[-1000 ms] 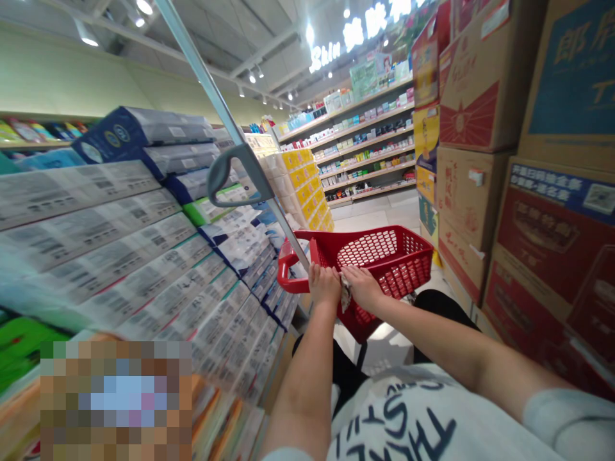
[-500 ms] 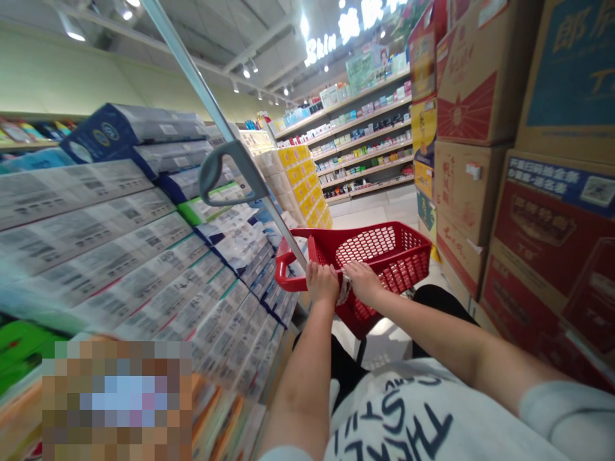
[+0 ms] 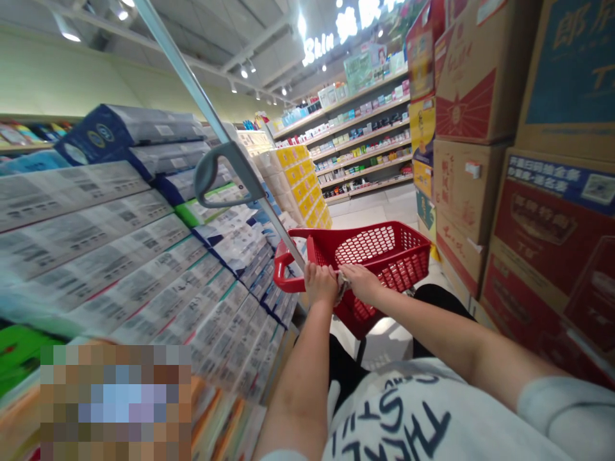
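Both my hands are closed, close together over the near rim of a red plastic shopping cart (image 3: 398, 262) with perforated sides. The fingers of my left hand (image 3: 321, 283) curl at the low end of a slim metal pole (image 3: 204, 96), which slants to the upper left. A grey loop handle (image 3: 228, 174) is fixed partway along that pole. My right hand (image 3: 361, 282) rests beside the left, fingers curled. Between them shows a small pale crumpled thing (image 3: 342, 287), too small to name. What lies under the fingers is hidden.
Stacked wrapped packs (image 3: 120, 237) rise close on the left, with yellow-and-white packs (image 3: 295, 176) beyond. Tall piles of cardboard cartons (image 3: 466, 173) line the right. Shelves of small boxed goods (image 3: 365, 131) stand at the aisle's far end. A blurred-out patch covers the lower left.
The pole and its grey handle have shifted slightly left in view. My hands and the cart keep almost the same place, and both hands stay closed.
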Available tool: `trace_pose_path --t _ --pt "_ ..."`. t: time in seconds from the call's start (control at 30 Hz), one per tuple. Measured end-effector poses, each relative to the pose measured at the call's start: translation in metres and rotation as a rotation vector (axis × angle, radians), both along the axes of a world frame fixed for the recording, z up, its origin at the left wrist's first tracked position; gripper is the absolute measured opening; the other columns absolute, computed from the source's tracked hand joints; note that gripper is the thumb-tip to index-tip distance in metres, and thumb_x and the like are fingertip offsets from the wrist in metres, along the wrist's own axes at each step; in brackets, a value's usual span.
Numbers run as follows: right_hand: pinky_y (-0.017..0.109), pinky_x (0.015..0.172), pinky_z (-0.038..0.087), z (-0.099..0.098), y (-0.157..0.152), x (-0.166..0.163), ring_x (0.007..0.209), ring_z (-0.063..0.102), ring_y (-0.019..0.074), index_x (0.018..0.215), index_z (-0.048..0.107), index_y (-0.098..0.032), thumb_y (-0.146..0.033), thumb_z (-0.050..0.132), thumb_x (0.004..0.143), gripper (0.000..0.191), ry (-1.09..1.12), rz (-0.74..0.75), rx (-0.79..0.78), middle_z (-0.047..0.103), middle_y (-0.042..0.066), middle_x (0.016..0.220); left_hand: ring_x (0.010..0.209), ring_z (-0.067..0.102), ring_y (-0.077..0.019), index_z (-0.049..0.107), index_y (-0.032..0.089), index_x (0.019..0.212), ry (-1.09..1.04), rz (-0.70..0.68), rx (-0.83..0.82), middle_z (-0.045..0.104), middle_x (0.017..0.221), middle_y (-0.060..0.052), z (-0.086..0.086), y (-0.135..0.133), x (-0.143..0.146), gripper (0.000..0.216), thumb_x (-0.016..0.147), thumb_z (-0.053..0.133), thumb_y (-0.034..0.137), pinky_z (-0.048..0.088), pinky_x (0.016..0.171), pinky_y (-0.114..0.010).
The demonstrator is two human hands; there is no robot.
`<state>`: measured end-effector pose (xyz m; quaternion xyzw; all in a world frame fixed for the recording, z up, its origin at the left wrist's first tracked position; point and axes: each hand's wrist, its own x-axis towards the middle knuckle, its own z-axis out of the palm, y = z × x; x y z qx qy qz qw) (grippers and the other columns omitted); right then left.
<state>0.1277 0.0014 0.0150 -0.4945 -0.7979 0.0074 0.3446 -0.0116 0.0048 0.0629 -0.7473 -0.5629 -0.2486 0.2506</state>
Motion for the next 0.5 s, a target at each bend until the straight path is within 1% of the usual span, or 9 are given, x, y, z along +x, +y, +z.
trace_pose_path --t 0.03,0.13,0.2,0.23,0.3,0.37,0.43,0.5 --pt "0.035 0.106 0.031 -0.003 0.001 0.007 0.124 0.046 0.0195 0.13 0.052 -0.013 -0.007 0.04 0.082 0.049 0.004 -0.005 0.006 0.054 0.012 0.133 0.104 0.051 -0.0264 0.066 0.018 0.078 0.009 0.007 0.013 0.065 0.081 -0.011 0.0 0.0 -0.001 0.038 0.093 0.033 0.028 0.022 0.109 -0.048" --pt "0.034 0.1 0.035 -0.004 0.004 0.021 0.115 0.051 0.0205 0.119 0.059 -0.014 -0.007 0.039 0.083 0.041 0.049 -0.114 -0.04 0.061 0.012 0.121 0.104 0.052 -0.0256 0.066 0.017 0.076 0.041 0.027 0.047 0.064 0.079 -0.01 -0.002 0.001 -0.001 0.039 0.093 0.033 0.029 0.023 0.109 -0.045" --pt "0.033 0.096 0.037 0.002 0.003 0.019 0.108 0.054 0.0212 0.111 0.063 -0.014 -0.01 0.039 0.085 0.035 0.065 -0.163 -0.083 0.064 0.012 0.113 0.105 0.051 -0.026 0.066 0.017 0.075 0.045 0.03 0.044 0.064 0.079 -0.011 -0.003 0.003 -0.001 0.039 0.093 0.034 0.029 0.024 0.109 -0.045" --pt "0.033 0.095 0.037 0.005 0.003 0.015 0.108 0.054 0.0215 0.111 0.062 -0.014 -0.011 0.039 0.086 0.034 0.069 -0.167 -0.091 0.064 0.012 0.112 0.105 0.051 -0.026 0.066 0.017 0.075 0.043 0.029 0.039 0.064 0.079 -0.011 -0.003 0.003 -0.001 0.039 0.093 0.034 0.029 0.024 0.109 -0.046" --pt "0.033 0.095 0.037 0.01 0.0 0.004 0.109 0.054 0.0213 0.116 0.058 -0.013 -0.014 0.038 0.088 0.034 0.082 -0.156 -0.084 0.063 0.012 0.115 0.105 0.051 -0.0256 0.066 0.017 0.076 0.032 0.022 0.033 0.064 0.079 -0.011 -0.002 0.003 0.0 0.038 0.093 0.034 0.028 0.024 0.109 -0.046" --pt "0.033 0.097 0.036 0.01 -0.002 -0.005 0.11 0.054 0.0203 0.122 0.054 -0.013 -0.015 0.038 0.09 0.036 0.091 -0.132 -0.069 0.061 0.012 0.12 0.105 0.051 -0.0251 0.066 0.017 0.077 0.008 0.005 0.022 0.064 0.08 -0.011 -0.002 0.002 0.0 0.037 0.093 0.034 0.028 0.023 0.11 -0.046" --pt "0.033 0.1 0.034 0.005 -0.004 -0.008 0.115 0.052 0.0196 0.126 0.05 -0.013 -0.016 0.038 0.09 0.038 0.073 -0.097 -0.048 0.059 0.012 0.125 0.106 0.05 -0.025 0.066 0.017 0.078 -0.022 -0.017 -0.004 0.064 0.082 -0.011 -0.001 0.001 0.0 0.036 0.092 0.034 0.027 0.021 0.11 -0.046" --pt "0.036 0.104 0.029 -0.004 -0.006 -0.007 0.125 0.044 0.02 0.132 0.046 -0.013 -0.017 0.039 0.09 0.042 0.026 -0.064 -0.013 0.052 0.013 0.134 0.107 0.049 -0.0254 0.066 0.017 0.079 -0.045 -0.03 -0.027 0.064 0.083 -0.012 -0.001 0.0 0.0 0.036 0.092 0.034 0.027 0.02 0.111 -0.047"
